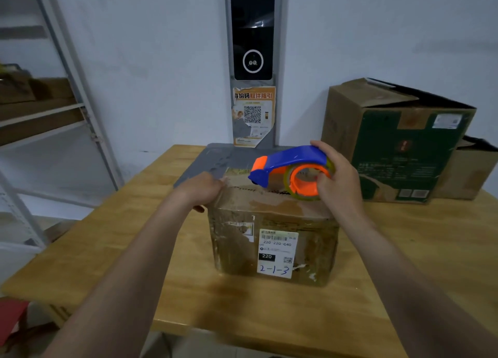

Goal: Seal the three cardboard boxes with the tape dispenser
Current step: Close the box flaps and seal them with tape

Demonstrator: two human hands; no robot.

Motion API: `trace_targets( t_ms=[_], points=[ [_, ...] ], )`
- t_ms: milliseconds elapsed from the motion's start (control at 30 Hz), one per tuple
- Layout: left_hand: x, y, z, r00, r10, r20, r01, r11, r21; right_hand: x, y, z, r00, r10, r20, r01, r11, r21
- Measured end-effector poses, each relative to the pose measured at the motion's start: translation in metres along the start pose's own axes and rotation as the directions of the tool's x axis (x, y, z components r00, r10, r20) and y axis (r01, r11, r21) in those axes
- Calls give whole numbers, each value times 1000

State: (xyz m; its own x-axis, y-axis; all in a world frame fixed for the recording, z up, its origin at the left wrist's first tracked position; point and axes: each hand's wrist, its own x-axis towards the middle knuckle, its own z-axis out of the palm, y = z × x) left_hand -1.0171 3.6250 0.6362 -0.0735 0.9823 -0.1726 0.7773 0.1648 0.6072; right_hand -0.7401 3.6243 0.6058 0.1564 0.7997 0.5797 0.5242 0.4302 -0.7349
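A worn brown cardboard box (272, 239) with a white shipping label stands in the middle of the wooden table (134, 250). My left hand (202, 189) presses on the box's top left edge, its fingers curled over the corner. My right hand (339, 174) grips a blue and orange tape dispenser (291, 169) holding a roll of clear tape, set on the box's top seam with its nose pointing left. A larger green-printed box (390, 147) with loose top flaps stands at the back right. Behind it a third brown box (469, 171) is partly hidden.
A grey mat (215, 161) lies on the table behind the middle box. A black scanner panel and a QR poster (253, 115) hang on the wall behind. A metal shelving rack (54, 115) stands at the left. The table's front edge is near me.
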Motion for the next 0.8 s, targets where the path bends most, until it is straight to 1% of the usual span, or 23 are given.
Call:
trace_targets(
  t_ms=[67, 133, 200, 267, 333, 433, 533, 700, 800],
  points=[
    [-2, 2, -3, 999, 32, 29, -34, 997, 65, 1, 2, 0, 1000, 1, 2, -1, 1000, 1],
    [-8, 1, -5, 988, 146, 57, -153, 976, 158, 2, 2, 0, 1000, 8, 8, -8, 1000, -7],
    [-16, -1, -7, 961, 233, 148, -260, 945, 197, 4, 2, 1, 1000, 16, 14, -15, 1000, -12],
    [-22, -4, -8, 934, 245, 262, -305, 926, 223, 6, 1, 0, 1000, 11, 28, -10, 1000, -21],
    [-20, -7, -7, 925, 230, 303, -326, 889, 322, 7, -1, -2, 999, 2, 44, -1, 1000, -31],
    [-18, -9, -3, 924, 260, 279, -361, 833, 419, 6, -5, -2, 998, -6, 60, 9, 999, -50],
    [-19, -7, 3, 912, 316, 260, -405, 787, 466, 6, -6, 0, 998, -10, 63, 14, 998, -63],
    [-20, 3, 7, 916, 320, 242, -401, 754, 521, 9, -5, -1, 997, -18, 79, 26, 995, -97],
    [-19, 11, 9, 921, 302, 245, -388, 746, 541, 15, -8, -4, 992, -35, 124, 49, 993, -112]
  ],
)
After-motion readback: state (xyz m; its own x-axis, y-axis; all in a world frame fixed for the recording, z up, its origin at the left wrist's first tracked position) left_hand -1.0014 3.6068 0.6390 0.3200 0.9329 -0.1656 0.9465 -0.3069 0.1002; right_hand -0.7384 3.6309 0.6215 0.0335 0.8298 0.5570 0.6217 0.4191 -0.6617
